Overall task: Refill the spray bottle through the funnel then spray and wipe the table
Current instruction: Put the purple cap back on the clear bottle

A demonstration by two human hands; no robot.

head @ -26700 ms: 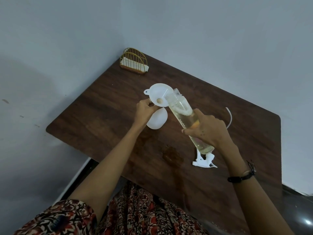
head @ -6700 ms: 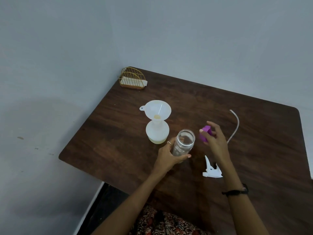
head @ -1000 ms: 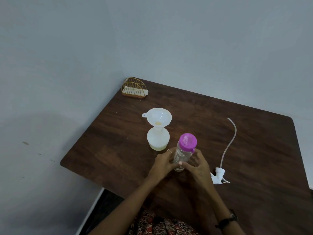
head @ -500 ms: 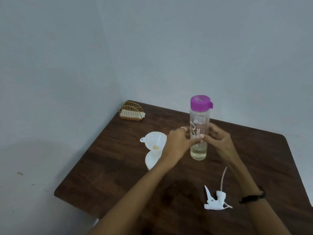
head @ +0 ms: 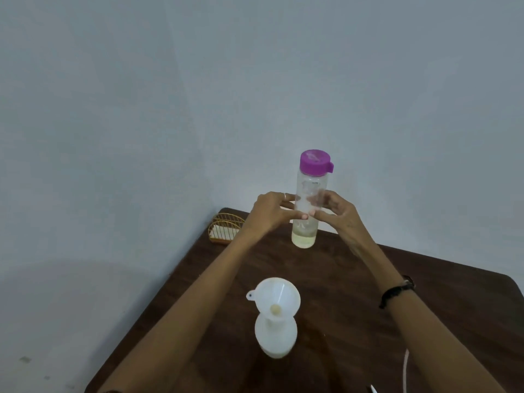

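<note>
A clear bottle (head: 307, 191) with a purple cap and a little pale yellow liquid at its bottom stands upright near the table's far edge. My left hand (head: 270, 212) and my right hand (head: 337, 215) both grip its middle from either side. Nearer to me, a white funnel (head: 277, 299) sits in the neck of the round white spray bottle (head: 275, 337) on the dark wooden table (head: 340, 293). The spray head's thin tube (head: 405, 370) shows at the bottom right, and only a white tip of the spray head (head: 373, 389) is in view.
A gold wire holder (head: 225, 228) with a white item in it stands at the table's far left corner, close to my left hand. Grey walls meet behind the table. The table's left edge runs diagonally toward me.
Both hands have carried the capped bottle away from me toward the table's far edge. The view has tilted up, so the funnel and spray bottle now sit lower in the frame.
</note>
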